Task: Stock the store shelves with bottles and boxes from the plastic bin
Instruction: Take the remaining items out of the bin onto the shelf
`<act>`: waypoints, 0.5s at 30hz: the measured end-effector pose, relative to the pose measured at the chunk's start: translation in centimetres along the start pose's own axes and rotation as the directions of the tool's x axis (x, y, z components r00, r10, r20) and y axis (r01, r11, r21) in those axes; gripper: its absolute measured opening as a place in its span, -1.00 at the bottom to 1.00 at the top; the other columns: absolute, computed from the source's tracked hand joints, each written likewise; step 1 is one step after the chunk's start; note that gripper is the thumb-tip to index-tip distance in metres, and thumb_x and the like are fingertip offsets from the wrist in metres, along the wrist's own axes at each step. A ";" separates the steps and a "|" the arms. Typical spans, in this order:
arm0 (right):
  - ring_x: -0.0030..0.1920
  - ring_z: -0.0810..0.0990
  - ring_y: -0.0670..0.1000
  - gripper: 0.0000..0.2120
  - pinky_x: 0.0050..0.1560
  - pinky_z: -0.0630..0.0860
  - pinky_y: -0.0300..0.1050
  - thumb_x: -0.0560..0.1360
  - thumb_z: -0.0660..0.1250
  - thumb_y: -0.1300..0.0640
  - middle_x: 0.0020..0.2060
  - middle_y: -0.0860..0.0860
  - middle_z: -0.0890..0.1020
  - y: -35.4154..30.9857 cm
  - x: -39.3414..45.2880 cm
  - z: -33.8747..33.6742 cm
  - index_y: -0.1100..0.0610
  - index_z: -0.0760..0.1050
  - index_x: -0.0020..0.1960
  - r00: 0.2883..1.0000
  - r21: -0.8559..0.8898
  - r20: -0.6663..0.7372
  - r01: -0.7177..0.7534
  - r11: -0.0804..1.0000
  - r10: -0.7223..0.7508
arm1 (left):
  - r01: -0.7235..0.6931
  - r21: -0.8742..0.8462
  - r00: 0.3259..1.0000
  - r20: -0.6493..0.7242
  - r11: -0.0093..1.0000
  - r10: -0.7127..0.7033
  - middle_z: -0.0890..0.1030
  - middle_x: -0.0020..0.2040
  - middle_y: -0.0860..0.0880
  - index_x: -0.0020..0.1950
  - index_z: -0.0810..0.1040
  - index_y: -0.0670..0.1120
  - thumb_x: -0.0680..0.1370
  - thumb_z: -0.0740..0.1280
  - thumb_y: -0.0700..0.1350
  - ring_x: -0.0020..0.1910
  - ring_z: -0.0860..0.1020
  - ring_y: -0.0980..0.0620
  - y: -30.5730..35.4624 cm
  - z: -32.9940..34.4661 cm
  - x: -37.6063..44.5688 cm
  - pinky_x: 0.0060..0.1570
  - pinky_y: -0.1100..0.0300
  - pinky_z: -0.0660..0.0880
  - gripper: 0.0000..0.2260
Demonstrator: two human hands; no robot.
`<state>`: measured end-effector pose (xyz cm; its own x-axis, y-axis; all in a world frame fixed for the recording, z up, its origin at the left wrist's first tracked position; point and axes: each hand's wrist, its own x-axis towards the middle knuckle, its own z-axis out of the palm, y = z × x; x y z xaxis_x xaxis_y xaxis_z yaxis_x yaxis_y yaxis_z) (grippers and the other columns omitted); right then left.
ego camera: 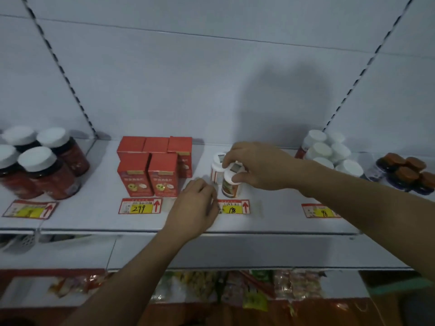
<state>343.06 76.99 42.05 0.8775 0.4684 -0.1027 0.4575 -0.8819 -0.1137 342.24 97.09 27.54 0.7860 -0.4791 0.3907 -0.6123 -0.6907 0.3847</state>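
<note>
Head cam: my right hand (256,167) grips the white cap of the front bottle (231,184) on the shelf (94,222), above the "198" tag (233,209). My left hand (195,208) hangs loosely curled, holding nothing; red boxes (150,168) sit behind "299" tag (140,205).

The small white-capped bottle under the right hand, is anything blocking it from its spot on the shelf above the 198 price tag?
Nothing visible does. The right hand already grips the white-capped bottle standing on the shelf just behind the 198 tag, beside a second like bottle. The red boxes stand apart to the left.
</note>
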 end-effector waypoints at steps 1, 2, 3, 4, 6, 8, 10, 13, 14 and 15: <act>0.07 0.50 -0.05 -0.69 0.03 0.45 -0.10 0.56 0.38 -0.02 0.18 -0.11 0.52 -0.1 0.1 0.0 -0.07 0.50 0.30 1.000 -0.010 0.008 0.024 1.000 -0.024 | 0.005 0.013 1.000 -0.005 1.000 -0.005 0.46 -0.09 -0.04 -0.04 0.54 -0.10 0.51 0.37 -0.08 -0.11 0.44 -0.04 0.0 0.0 0.0 -0.19 0.10 0.40 -0.88; 0.09 0.52 -0.03 -0.70 0.04 0.47 -0.08 0.56 0.38 -0.01 0.19 -0.11 0.52 -0.1 0.2 0.0 -0.08 0.50 0.28 0.999 -0.019 0.011 0.048 0.999 -0.048 | 0.012 0.027 1.000 -0.010 1.000 -0.012 0.46 -0.09 -0.04 -0.04 0.53 -0.11 0.51 0.36 -0.07 -0.11 0.44 -0.04 0.0 0.0 0.0 -0.20 0.10 0.39 -0.87; 0.10 0.52 -0.02 -0.71 0.04 0.48 -0.06 0.56 0.39 0.00 0.19 -0.11 0.52 -0.2 0.3 0.1 -0.08 0.51 0.28 0.997 -0.030 0.011 0.073 0.997 -0.072 | 0.021 0.038 1.000 -0.014 0.999 -0.021 0.46 -0.10 -0.04 -0.04 0.53 -0.11 0.51 0.35 -0.06 -0.12 0.44 -0.03 0.1 0.1 -0.1 -0.21 0.11 0.38 -0.86; 0.10 0.53 -0.01 -0.71 0.04 0.48 -0.05 0.56 0.39 0.01 0.20 -0.11 0.52 -0.2 0.4 0.2 -0.08 0.51 0.28 0.995 -0.045 0.013 0.096 0.994 -0.096 | 0.033 0.048 0.999 -0.018 0.998 -0.032 0.46 -0.10 -0.04 -0.05 0.52 -0.11 0.50 0.34 -0.05 -0.13 0.43 -0.03 0.1 0.1 -0.1 -0.22 0.11 0.37 -0.86; 0.10 0.55 0.01 -0.69 0.04 0.49 -0.06 0.56 0.39 0.03 0.21 -0.10 0.52 -0.2 0.6 0.7 -0.07 0.50 0.29 0.990 -0.079 0.021 0.143 0.987 -0.142 | 0.059 0.063 0.998 -0.027 0.996 -0.057 0.45 -0.14 -0.04 -0.09 0.50 -0.10 0.49 0.33 -0.04 -0.17 0.43 -0.03 0.2 0.0 -0.3 -0.26 0.11 0.35 -0.86; 0.09 0.56 0.02 -0.68 0.02 0.51 -0.07 0.55 0.40 0.05 0.21 -0.10 0.53 -0.1 0.9 1.2 -0.05 0.50 0.29 0.983 -0.092 0.019 0.183 0.979 -0.182 | 0.077 0.071 0.997 -0.030 0.994 -0.075 0.45 -0.20 -0.03 -0.15 0.46 -0.09 0.48 0.31 -0.03 -0.22 0.42 -0.02 0.4 -0.1 -0.4 -0.30 0.11 0.34 -0.86; 0.09 0.57 0.03 -0.68 0.01 0.52 -0.08 0.55 0.40 0.06 0.22 -0.08 0.54 -0.1 1.1 1.5 -0.03 0.51 0.29 0.976 -0.097 0.007 0.216 0.972 -0.216 | 0.080 0.079 0.997 -0.030 0.994 -0.078 0.45 -0.24 -0.03 -0.19 0.44 -0.08 0.48 0.29 -0.03 -0.27 0.40 0.00 0.6 -0.2 -0.4 -0.32 0.13 0.29 -0.85; 0.10 0.58 0.06 -0.69 0.03 0.55 -0.05 0.54 0.41 0.08 0.22 -0.04 0.56 0.1 1.3 1.7 0.02 0.53 0.27 0.961 -0.098 -0.019 0.273 0.957 -0.276 | 0.081 0.091 0.996 -0.026 0.993 -0.079 0.47 -0.25 -0.03 -0.19 0.43 -0.09 0.48 0.32 -0.04 -0.29 0.37 0.02 0.6 -0.2 -0.4 -0.31 0.15 0.27 -0.85; 0.11 0.58 0.07 -0.69 0.03 0.55 -0.03 0.54 0.42 0.09 0.22 -0.03 0.56 0.1 1.3 1.7 0.03 0.54 0.27 0.955 -0.105 -0.028 0.292 0.951 -0.296 | 0.082 0.094 0.997 -0.024 0.992 -0.080 0.46 -0.25 -0.03 -0.19 0.43 -0.08 0.48 0.32 -0.04 -0.29 0.35 0.03 0.6 -0.2 -0.5 -0.31 0.15 0.27 -0.85; 0.11 0.58 0.08 -0.69 0.04 0.56 -0.02 0.54 0.42 0.10 0.22 -0.01 0.57 0.1 1.3 1.8 0.05 0.54 0.27 0.949 -0.114 -0.035 0.307 0.945 -0.313 | 0.081 0.094 0.997 -0.022 0.992 -0.080 0.46 -0.25 -0.02 -0.19 0.42 -0.08 0.49 0.31 -0.03 -0.29 0.34 0.04 0.5 -0.1 -0.5 -0.32 0.14 0.27 -0.85</act>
<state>344.00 77.57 40.16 0.6947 0.7188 -0.0274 0.7183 -0.6952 -0.0268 341.52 97.04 27.67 0.8302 -0.4108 0.3769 -0.5357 -0.7750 0.3352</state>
